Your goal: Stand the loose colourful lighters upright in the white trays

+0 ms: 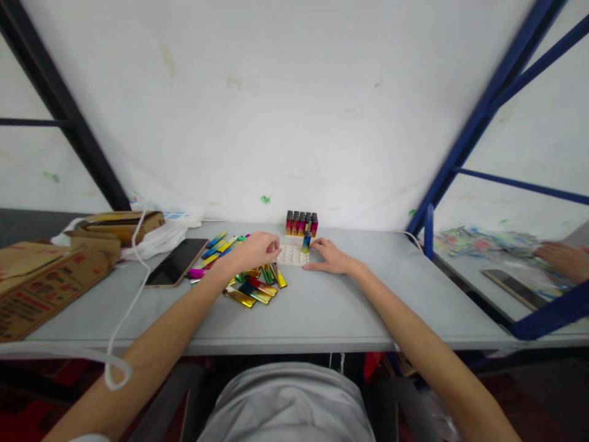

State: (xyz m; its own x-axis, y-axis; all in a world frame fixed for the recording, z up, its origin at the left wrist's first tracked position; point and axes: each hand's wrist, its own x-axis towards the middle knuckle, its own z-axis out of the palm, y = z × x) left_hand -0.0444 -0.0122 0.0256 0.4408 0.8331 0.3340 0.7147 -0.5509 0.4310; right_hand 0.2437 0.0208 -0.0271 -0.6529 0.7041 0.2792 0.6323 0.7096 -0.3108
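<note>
A white tray with rows of small pockets [289, 254] lies between my hands. One blue-and-yellow lighter [306, 243] stands upright at its right end. My right hand [330, 258] rests at that end, thumb and fingers apart, the thumb at the tray's edge and the fingertips beside the lighter. At the tray's left side is my left hand [260, 250], its fingers curled together; whatever is in them, if anything, cannot be made out. Loose shiny lighters [257, 290] in several colours lie in a pile under and around my left wrist.
Behind the tray, a block of upright red-and-yellow lighters [301, 224] stands near the wall. To the left are a dark phone [178, 263], cardboard boxes [50, 279] and a white cable [138, 294]. Past the blue frame [473, 132], another person's hand [564, 258] is over a neighbouring table.
</note>
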